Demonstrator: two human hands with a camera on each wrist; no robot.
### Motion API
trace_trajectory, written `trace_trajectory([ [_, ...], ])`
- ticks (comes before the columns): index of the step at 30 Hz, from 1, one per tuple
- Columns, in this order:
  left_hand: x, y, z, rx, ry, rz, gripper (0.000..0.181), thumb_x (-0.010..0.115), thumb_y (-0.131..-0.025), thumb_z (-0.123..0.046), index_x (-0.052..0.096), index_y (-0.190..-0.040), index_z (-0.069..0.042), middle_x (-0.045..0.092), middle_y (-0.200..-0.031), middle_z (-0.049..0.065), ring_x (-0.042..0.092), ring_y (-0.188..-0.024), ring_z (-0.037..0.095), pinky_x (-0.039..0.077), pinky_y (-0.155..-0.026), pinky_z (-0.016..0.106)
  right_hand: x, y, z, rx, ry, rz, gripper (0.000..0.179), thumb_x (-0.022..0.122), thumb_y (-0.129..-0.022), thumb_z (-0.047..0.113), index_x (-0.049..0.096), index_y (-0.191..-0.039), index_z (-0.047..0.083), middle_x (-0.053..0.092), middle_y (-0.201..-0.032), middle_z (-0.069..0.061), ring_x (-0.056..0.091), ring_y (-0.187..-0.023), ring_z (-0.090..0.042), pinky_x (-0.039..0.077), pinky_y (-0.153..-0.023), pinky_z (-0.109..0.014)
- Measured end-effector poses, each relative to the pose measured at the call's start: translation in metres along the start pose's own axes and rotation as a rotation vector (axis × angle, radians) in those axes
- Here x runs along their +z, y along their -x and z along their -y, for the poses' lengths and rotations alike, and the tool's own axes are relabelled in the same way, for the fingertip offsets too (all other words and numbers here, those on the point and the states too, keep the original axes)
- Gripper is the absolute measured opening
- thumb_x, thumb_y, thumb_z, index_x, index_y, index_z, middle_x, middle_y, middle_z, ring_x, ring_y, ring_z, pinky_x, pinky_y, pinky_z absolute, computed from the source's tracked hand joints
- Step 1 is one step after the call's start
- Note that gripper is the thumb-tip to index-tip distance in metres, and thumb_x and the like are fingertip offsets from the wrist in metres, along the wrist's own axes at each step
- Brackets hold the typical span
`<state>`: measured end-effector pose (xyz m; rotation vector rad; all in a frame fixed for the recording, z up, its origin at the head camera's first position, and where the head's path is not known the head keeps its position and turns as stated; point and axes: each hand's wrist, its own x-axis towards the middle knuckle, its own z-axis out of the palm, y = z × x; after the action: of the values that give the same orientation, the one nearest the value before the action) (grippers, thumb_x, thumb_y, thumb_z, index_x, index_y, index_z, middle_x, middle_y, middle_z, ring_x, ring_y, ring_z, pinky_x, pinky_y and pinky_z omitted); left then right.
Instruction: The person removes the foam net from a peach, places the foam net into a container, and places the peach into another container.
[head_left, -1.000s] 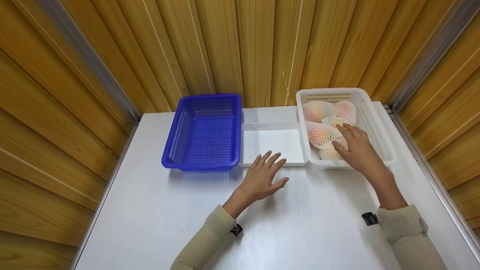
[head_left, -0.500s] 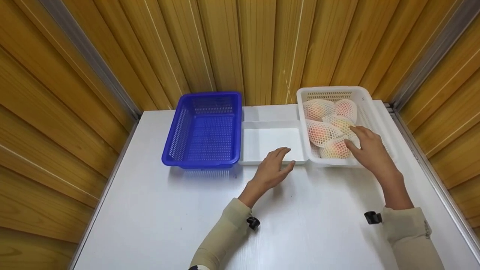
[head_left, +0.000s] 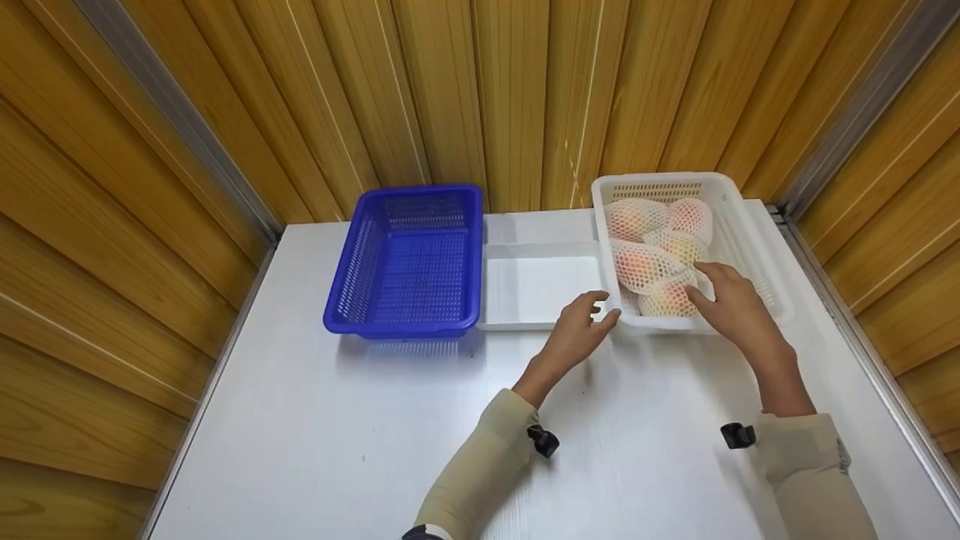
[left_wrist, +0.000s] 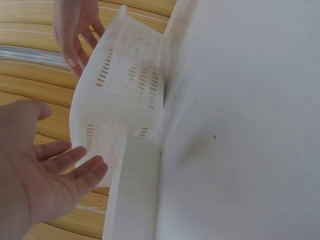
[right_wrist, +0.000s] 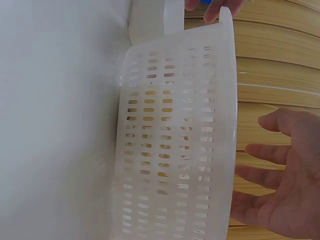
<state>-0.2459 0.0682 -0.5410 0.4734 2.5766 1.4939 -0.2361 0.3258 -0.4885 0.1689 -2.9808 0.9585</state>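
Note:
A white basket (head_left: 754,262) at the right of the head view holds several round red-and-yellow fruits (head_left: 667,298), each in a white foam net. Over the basket's front part hovers my right hand (head_left: 739,311), thumb and fingers apart, beside the nearest netted fruit and holding nothing. My left hand (head_left: 571,336), fingers loosely bent, hangs above the front right corner of a shallow white tray (head_left: 547,326), close to the basket's left wall. In the left wrist view the left hand (left_wrist: 45,170) has nothing in it. The right wrist view shows the right hand (right_wrist: 285,175) above the basket's rim (right_wrist: 231,125).
A blue basket (head_left: 420,274) with nothing in it stands left of the tray. All three containers stand in a row on a white table (head_left: 315,435), near wood-patterned walls (head_left: 517,105) at the back and sides.
My left hand has moved right, from over the tray's front edge toward the white basket, and its spread fingers have bent. My right hand has drawn back slightly rightward from the fruits.

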Motion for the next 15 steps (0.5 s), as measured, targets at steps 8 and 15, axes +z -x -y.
trace_trajectory([
  [8, 0.016, -0.012, 0.001, -0.121, 0.237, -0.047, 0.045, 0.063, -0.101, -0.034, 0.058, -0.136, -0.005, 0.062, -0.135, 0.009, 0.066, -0.115, 0.017, 0.057, -0.083, 0.021, 0.008, -0.003, 0.002, 0.010, 0.012, 0.038, 0.064, 0.059, -0.103, 0.029, 0.037, -0.150, -0.009, 0.032, -0.152, -0.038, 0.030, -0.136, -0.061, 0.029, -0.110, -0.073],
  [15, 0.029, -0.023, 0.006, -0.172, 0.614, -0.056, 0.045, 0.069, -0.098, -0.021, 0.054, -0.137, -0.002, 0.057, -0.135, 0.010, 0.065, -0.115, 0.021, 0.059, -0.087, 0.027, 0.011, -0.007, 0.002, 0.029, 0.024, 0.072, 0.069, 0.060, -0.102, 0.034, 0.035, -0.150, -0.010, 0.033, -0.150, -0.040, 0.032, -0.136, -0.060, 0.030, -0.109, -0.073],
])
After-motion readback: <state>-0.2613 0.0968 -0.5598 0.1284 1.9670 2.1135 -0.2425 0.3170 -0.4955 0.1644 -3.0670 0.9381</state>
